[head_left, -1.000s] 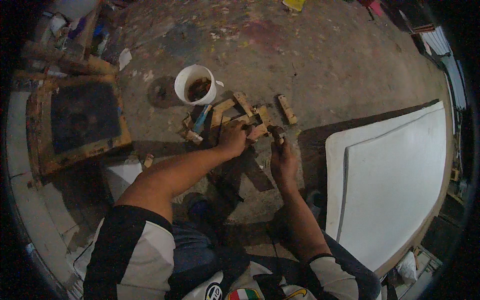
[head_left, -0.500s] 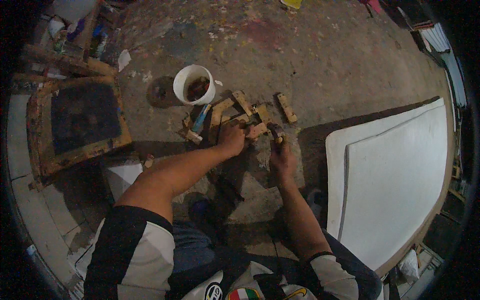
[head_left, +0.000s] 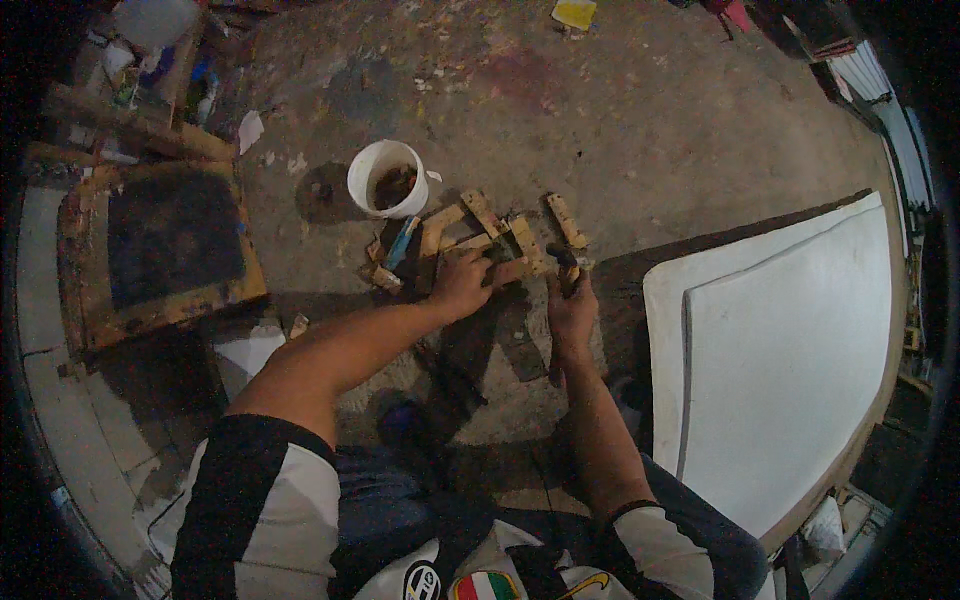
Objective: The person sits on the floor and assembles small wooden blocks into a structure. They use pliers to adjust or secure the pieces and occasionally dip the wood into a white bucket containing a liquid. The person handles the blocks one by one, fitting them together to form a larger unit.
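Note:
My left hand (head_left: 462, 284) is closed, its fingers gripping a short wooden block (head_left: 512, 271) on the concrete floor. Against that block rests another wooden piece (head_left: 524, 238), pale and dotted with marks that look like nail holes. Just right of them, my right hand (head_left: 574, 306) is wrapped round a hammer (head_left: 564, 260); its dark head points away from me and sits apart from the wood. Several wooden pieces (head_left: 440, 228) lie crossed beyond my left hand. A separate wooden strip (head_left: 566, 220) lies past the hammer. My fingertips are dim and partly hidden.
A white bucket (head_left: 420, 190) with dark contents stands behind the wood, beside a blue-handled tool (head_left: 402, 243). On the left leans a wooden frame with a dark panel (head_left: 175, 235). Large white boards (head_left: 790, 360) fill the right side. A yellow piece (head_left: 574, 13) lies far off.
My right hand has drawn the hammer slightly right, away from the wood. My left hand stays on the block, and the whole view has shifted a little.

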Tool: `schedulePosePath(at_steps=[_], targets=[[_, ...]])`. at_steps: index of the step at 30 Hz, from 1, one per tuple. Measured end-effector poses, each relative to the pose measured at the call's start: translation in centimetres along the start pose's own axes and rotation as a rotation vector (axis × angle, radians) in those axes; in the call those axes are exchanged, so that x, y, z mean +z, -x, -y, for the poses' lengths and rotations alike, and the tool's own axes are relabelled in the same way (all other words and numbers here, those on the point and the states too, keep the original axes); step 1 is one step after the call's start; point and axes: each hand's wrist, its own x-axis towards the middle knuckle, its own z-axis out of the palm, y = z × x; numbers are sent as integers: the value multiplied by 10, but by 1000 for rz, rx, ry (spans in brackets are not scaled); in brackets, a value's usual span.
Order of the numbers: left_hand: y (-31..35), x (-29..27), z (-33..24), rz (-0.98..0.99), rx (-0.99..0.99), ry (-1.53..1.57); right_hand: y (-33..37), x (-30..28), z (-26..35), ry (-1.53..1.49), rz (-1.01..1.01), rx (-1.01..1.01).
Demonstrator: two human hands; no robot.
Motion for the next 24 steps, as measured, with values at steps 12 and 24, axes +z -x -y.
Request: schedulePosePath(at_steps=[12, 24], targets=[[-24, -13, -29, -37, -22, -12, -1, -8, -16, 90, -55, 25], [-10, -12, -4, -151, 128, 186, 45, 5, -18, 441, 209, -327]])
